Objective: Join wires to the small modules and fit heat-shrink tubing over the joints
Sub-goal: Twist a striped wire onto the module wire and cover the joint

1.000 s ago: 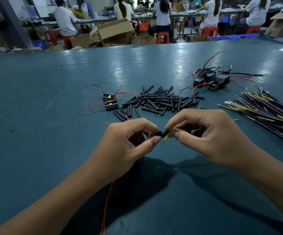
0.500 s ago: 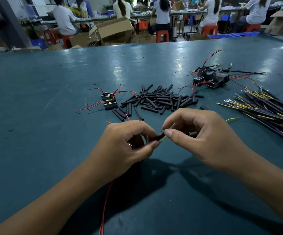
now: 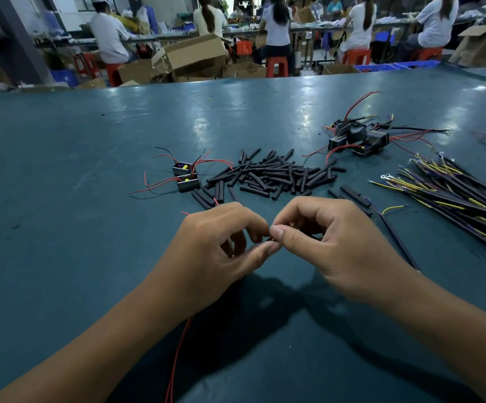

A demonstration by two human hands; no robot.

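My left hand [image 3: 218,251] and my right hand [image 3: 332,245] meet fingertip to fingertip above the teal table [image 3: 61,228]. Between them they pinch a thin wire joint, mostly hidden by the fingers. A red wire [image 3: 177,356] trails from under my left hand toward me. A black cable [image 3: 396,239] with a yellow wire end runs out past my right hand. A heap of black heat-shrink tubes [image 3: 276,175] lies just beyond my hands. Two small open modules [image 3: 186,175] with red leads sit to its left.
Several black modules with wires [image 3: 358,138] are clustered at the back right. A bundle of yellow, purple and black wires [image 3: 454,190] lies along the right side. People sit on red stools among cardboard boxes [image 3: 198,53] beyond the table's far edge.
My hands have closed in on each other, and the black tube and yellow wire tip seen between the fingers earlier are now covered by my fingertips.
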